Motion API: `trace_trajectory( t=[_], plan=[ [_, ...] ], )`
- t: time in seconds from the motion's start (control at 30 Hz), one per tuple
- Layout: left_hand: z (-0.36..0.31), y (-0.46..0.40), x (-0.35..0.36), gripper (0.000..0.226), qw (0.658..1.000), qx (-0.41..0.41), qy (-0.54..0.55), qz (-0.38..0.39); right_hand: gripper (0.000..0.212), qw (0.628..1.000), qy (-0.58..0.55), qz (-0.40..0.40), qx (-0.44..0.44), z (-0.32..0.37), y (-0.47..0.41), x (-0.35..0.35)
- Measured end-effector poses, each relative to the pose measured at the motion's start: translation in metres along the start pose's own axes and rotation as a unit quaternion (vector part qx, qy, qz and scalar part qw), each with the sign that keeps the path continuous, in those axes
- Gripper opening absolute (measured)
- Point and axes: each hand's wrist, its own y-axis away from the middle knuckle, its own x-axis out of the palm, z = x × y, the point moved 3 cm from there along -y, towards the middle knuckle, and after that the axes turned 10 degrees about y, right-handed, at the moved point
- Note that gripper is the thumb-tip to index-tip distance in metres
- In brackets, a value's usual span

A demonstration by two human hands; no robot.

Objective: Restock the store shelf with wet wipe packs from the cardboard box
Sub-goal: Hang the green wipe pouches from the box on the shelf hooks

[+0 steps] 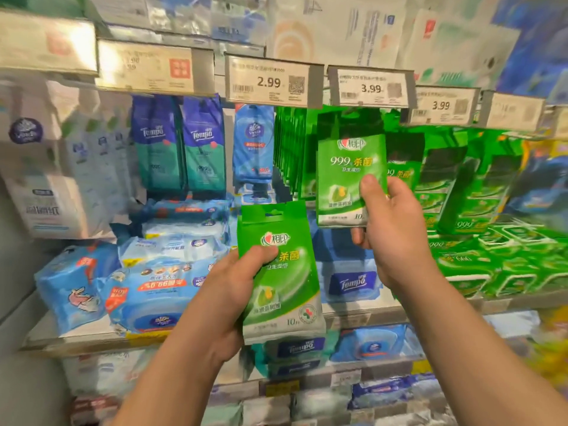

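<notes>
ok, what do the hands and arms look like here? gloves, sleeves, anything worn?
Both are bare: no gloves on the left hand or the right hand, and no sleeves on either forearm as far as the frame shows. No watch, ring or band is visible. Fingernails on the fingers look short and unpainted.

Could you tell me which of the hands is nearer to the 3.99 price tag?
Right. The right hand is below the 3.99 price tag; the left hand is lower and further left.
</notes>
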Motion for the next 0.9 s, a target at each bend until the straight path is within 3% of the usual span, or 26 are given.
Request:
trace_trajectory(
  t=[0.13, 0.27, 0.4, 0.5, 0.6, 0.77, 0.8, 0.9],
  plan=[
    [-0.001, -0.005, 0.008, 0.041, 1.0, 0.006, -0.003, -0.007, 0.022, 1.0, 0.018, 0.006, 0.008, 0.004, -0.011, 0.008],
    [-0.001, -0.005, 0.017, 0.023, 0.999, 0.037, -0.001, -0.002, 0.04, 0.996, 0.019, 0.059, 0.063, 0.001, -0.022, 0.008],
    [0.01, -0.009, 0.021, 0.012, 0.997, 0.075, -0.01, -0.02, 0.046, 0.972, -0.021, 0.18, 0.15, -0.027, -0.002, -0.002],
    [0.028, -0.012, 0.019, 0.026, 0.995, 0.081, -0.031, -0.044, 0.059, 0.931, 0.079, 0.31, 0.175, -0.047, 0.018, -0.009],
    [0.051, -0.013, 0.024, 0.04, 0.996, 0.071, -0.04, -0.04, 0.059, 0.885, 0.208, 0.401, 0.114, -0.059, 0.036, -0.014],
    [0.07, -0.016, 0.042, 0.035, 0.995, 0.074, -0.055, -0.041, 0.075, 0.932, 0.182, 0.311, 0.046, -0.067, 0.032, -0.037],
    [0.069, -0.018, 0.045, 0.035, 0.993, 0.086, -0.063, -0.049, 0.069, 0.945, 0.162, 0.279, 0.048, -0.068, 0.025, -0.045],
    [0.061, -0.019, 0.057, 0.024, 0.989, 0.116, -0.071, -0.057, 0.023, 0.981, 0.049, 0.188, 0.022, -0.056, 0.005, -0.071]
  ],
)
